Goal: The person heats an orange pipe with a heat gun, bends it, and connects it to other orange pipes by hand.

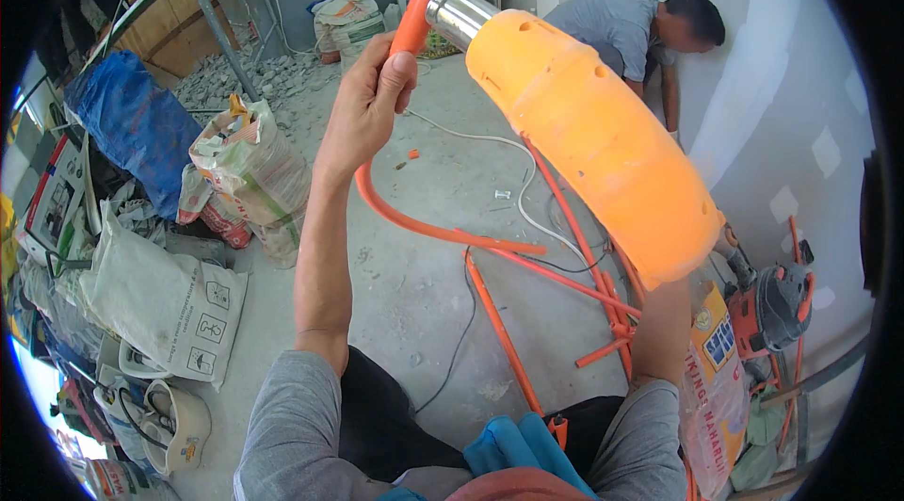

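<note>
Fingers (400,77) of the left hand (367,110) are wrapped tightly around an orange pipe (414,16), gripping it just below its flared upper end. The pipe is held raised, well above the floor (414,284). Below the grip it curves down and runs off to the right over the floor, toward other orange pipes (584,284) lying there.

The right hand is hidden behind an orange heat gun (584,143); only the forearm (659,331) shows under the gun's body. Whether its fingers are closed cannot be told, though the gun is held up at that forearm. The gun's metal nozzle (460,13) lies right beside the flared pipe end, touching or nearly so.

A white cable (523,190) crosses the floor under the gun. Filled sacks (250,171) and a blue tarp (132,124) stand along the floor's left edge, with rubble (245,77) behind them toward the far left corner. A power tool (777,303) rests at the right edge against the wall (772,77). Another person (631,30) crouches at the far edge, facing the wall.
</note>
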Motion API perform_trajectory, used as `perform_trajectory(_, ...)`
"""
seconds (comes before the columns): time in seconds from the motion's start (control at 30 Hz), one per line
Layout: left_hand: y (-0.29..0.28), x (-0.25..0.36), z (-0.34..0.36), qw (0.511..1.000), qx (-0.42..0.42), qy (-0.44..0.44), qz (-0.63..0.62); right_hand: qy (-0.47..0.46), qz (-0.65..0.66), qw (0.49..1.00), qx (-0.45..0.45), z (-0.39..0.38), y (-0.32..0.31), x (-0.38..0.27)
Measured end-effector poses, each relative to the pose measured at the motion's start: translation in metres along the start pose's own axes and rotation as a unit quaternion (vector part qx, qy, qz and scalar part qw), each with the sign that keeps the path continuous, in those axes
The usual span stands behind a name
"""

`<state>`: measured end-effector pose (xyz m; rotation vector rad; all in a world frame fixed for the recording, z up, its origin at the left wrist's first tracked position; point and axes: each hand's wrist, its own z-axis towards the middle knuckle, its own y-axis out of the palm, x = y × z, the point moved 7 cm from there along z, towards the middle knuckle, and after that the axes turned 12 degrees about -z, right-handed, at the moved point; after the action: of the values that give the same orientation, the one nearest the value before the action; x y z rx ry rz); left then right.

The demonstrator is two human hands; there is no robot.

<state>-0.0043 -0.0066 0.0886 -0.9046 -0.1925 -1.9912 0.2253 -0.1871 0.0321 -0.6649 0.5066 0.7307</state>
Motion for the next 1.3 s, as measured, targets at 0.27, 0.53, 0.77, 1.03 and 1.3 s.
perform_trajectory(0.27,-0.004,-0.002,-0.002,0.999,0.028,0.017,0.013,0.0,-0.002,1.0,0.001,0.003,0.0,0.001)
perform_trajectory(0.53,-0.011,-0.015,0.001,0.999,0.034,0.001,-0.03,0.002,-0.001,1.0,0.001,0.005,0.002,0.002)
perform_trajectory(0.77,-0.011,-0.02,0.002,0.995,0.047,0.009,-0.084,0.0,0.0,1.0,0.001,0.005,0.002,0.002)
perform_trajectory(1.03,0.001,-0.028,0.004,0.994,0.021,0.01,-0.106,0.001,-0.001,1.0,0.001,0.006,0.003,0.003)
perform_trajectory(1.3,0.004,-0.031,0.005,0.992,0.011,0.026,-0.124,0.001,0.0,1.0,0.001,0.007,0.004,0.004)
